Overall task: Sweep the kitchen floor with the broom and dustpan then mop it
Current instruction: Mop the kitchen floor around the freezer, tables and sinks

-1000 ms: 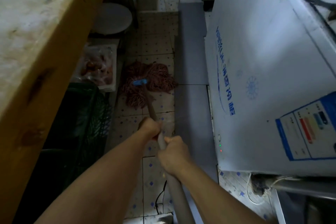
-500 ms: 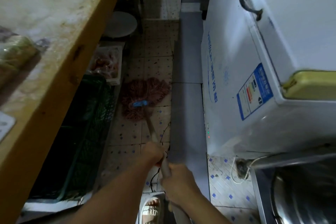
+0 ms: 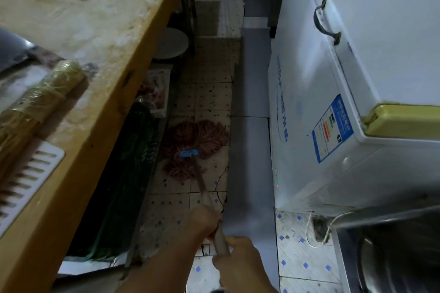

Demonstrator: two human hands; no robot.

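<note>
Both hands grasp the mop handle, one above the other. The left hand holds the lower position on the shaft, nearer the mop head; its fingers are wrapped round the shaft with the knuckles facing up, and its forearm runs in from the lower left edge of the view. The right hand clenches the shaft directly behind the left, closer to the body, with the back of the hand toward the camera and the forearm leaving the frame at the bottom. The two hands are nearly touching.

From the grip, the handle slopes forward and down to a blue clamp, which sits on top of the reddish string mop head. The mop head lies spread flat on the tiled floor, well ahead of the hands.

To the left of the grip stands a wooden worktable with a dark green crate beneath it. To the right of the grip, a grey floor strip runs alongside a white chest freezer. Ahead of the mop head, a round white stool stands under the table edge.
</note>
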